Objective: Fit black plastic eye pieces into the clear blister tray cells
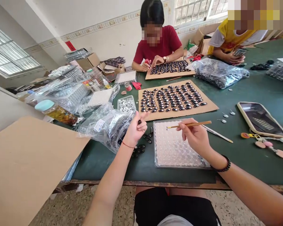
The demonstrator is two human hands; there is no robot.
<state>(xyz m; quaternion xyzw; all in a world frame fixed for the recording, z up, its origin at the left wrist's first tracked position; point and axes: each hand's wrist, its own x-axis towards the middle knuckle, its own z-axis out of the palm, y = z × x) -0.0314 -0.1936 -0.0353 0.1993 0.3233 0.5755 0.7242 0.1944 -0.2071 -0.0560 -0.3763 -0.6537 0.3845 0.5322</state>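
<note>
My left hand [135, 127] holds a small glossy black piece [139, 121] against its curled fingers, with the index finger stretched out. In my right hand [195, 136] is a thin wooden stick [200, 123], pinched near its tip. Something tiny sits at the stick's end; I cannot make out what. Beneath this hand lies a clear tray with rows of round cells [168, 147]. Loose black pieces [138, 150] lie beside the tray's left edge. Just beyond, a cardboard sheet [202, 108] bears rows of shiny black oval pieces.
A plastic bag [106, 125] lies left of my left hand, near a box of small silvery parts [126, 104]. Tweezers [218, 134] and a phone [261, 119] are on the right. Across the green table [250, 163], one person works at another cardboard sheet [169, 75]; another holds a phone.
</note>
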